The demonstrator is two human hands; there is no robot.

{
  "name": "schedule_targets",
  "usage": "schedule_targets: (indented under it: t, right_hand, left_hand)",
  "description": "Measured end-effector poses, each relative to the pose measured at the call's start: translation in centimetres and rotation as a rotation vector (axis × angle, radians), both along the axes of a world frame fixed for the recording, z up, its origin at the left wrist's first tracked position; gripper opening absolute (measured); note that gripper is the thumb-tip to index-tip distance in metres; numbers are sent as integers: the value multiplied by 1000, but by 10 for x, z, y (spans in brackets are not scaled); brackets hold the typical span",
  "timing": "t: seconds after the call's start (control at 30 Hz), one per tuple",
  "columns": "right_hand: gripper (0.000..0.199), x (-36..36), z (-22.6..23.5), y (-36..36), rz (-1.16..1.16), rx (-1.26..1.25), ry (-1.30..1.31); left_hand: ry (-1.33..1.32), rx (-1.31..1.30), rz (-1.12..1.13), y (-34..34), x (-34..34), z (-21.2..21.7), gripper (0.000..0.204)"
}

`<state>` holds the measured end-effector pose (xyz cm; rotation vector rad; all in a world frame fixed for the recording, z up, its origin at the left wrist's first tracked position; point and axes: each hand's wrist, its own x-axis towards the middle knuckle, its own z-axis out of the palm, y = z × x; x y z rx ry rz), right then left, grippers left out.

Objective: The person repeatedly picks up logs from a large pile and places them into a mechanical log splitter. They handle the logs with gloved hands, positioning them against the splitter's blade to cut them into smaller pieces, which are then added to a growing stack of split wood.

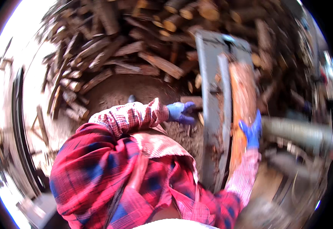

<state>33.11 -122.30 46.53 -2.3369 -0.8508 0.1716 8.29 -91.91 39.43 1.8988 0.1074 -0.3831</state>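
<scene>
Log [244,95], brown w/ a paler orange side, lies lengthwise along the R side of a long grey metal bed [211,129], just beside a raised metal strip [226,89]. My R hand [252,131], in a blue glove, is on the log's R side: open, thumb spread apart from the fingers & lying over the wood; can't tell how hard it presses. My L hand [179,113], also blue-gloved, is open & holds nothing, just L of the bed; fingers a bit blurred. Pale greenish cylinder [296,129] sticks out to the R, near my R hand. Big pile of logs [132,48], some split, some round, across the far side, beyond bare brown ground [115,86]. Lower R is too blurry to make out.
</scene>
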Motion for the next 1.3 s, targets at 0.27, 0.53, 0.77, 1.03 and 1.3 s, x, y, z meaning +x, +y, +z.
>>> schedule_targets:
  t: [0.27,0.53,0.77,1.03,1.3]
  right_hand:
    - [85,2,31,11,-125,-456,-276]
    - [64,-94,-25,383,414,-201,-109]
    - [70,-193,-189,608,791,-556,369]
    - [49,-250,-355,778,260,-372,1039]
    - [42,-297,-471,847,64,-351,1281]
  left_hand:
    - [405,138,437,142,-133,-70,92]
    - [398,-70,625,285,-167,-112,82]
    - [645,-17,870,483,-226,-306,69]
    - [654,-717,2032,695,-359,-537,53]
    - [212,-1154,2237,776,-357,-633,68]
